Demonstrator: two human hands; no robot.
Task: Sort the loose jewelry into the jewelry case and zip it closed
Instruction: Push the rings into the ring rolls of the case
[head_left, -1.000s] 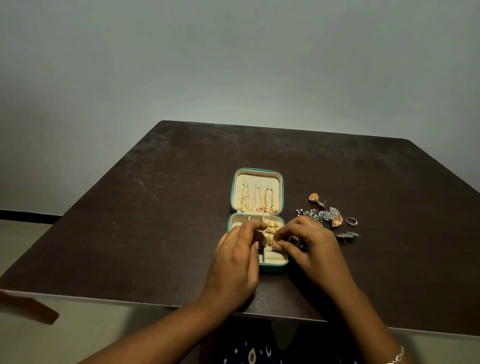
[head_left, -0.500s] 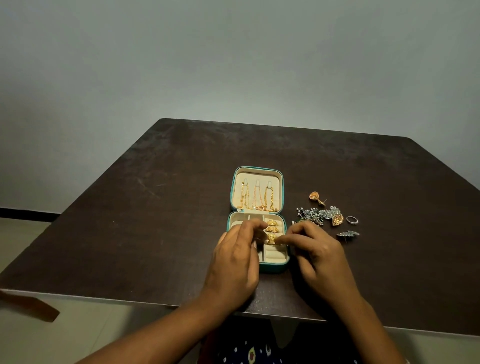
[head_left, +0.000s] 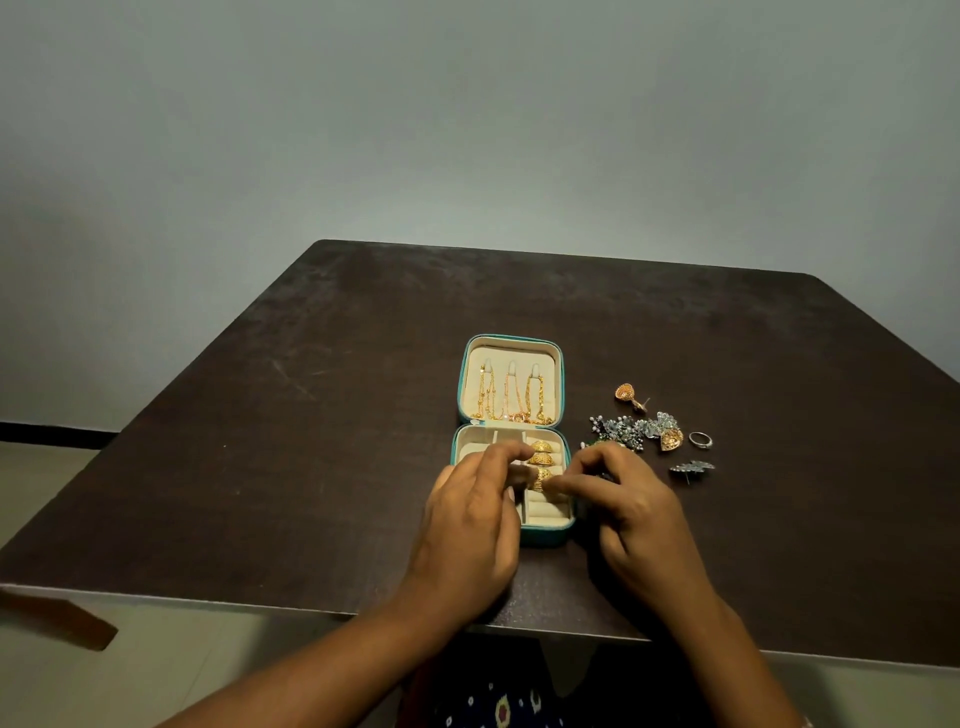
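A small teal jewelry case (head_left: 545, 535) lies open on the dark table (head_left: 260, 467). Its lid (head_left: 511, 384) holds three gold chains (head_left: 511, 397). In the ring rolls of the base sit two gold rings (head_left: 543, 453), and a third gold ring (head_left: 540, 479) is between my fingertips. My left hand (head_left: 467, 525) covers the base's left side and its fingertips touch that ring. My right hand (head_left: 631, 512) pinches the same ring from the right. Loose jewelry lies to the right: a gold earring (head_left: 628, 395), silver beaded pieces (head_left: 631, 428), another gold earring (head_left: 671, 439), a silver ring (head_left: 700, 439) and a silver brooch (head_left: 693, 467).
The table's near edge (head_left: 260, 603) runs just below my wrists. A grey wall stands behind the table. A brown wooden piece (head_left: 57, 618) shows at the lower left, beneath the table edge.
My right hand has shifted slightly left over the case's right side, its fingertips now on the third gold ring. My left hand has stayed over the base.
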